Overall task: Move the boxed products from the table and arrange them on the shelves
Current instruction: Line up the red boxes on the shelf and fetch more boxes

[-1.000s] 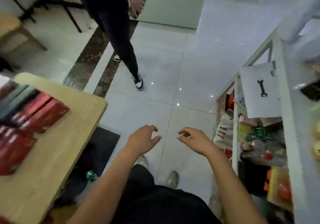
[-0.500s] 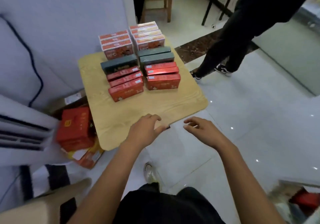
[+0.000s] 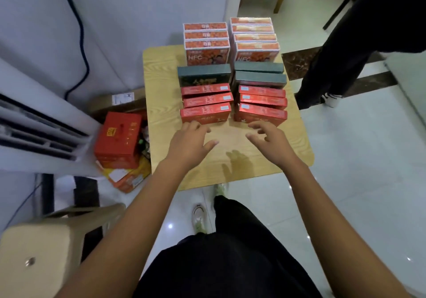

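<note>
A small wooden table (image 3: 230, 159) carries two rows of boxes. Nearest me stand red boxes, the left front one (image 3: 205, 112) and the right front one (image 3: 261, 115). Behind them are dark green boxes (image 3: 204, 73) and, at the far end, orange NFC boxes (image 3: 207, 51). My left hand (image 3: 191, 141) hovers over the table just in front of the left red box, fingers spread and holding nothing. My right hand (image 3: 268, 140) hovers in front of the right red box, fingers loosely curved and empty. No shelves are in view.
A red carton (image 3: 118, 140) and other packages sit on the floor left of the table, beside a white air-conditioner unit (image 3: 39, 131). A beige stool (image 3: 46, 247) stands at lower left. Another person's legs (image 3: 327, 72) stand right of the table.
My view swung from the shelves and floor to the table. Both hands moved forward over the table toward the front red boxes. The other person now stands at the table's right.
</note>
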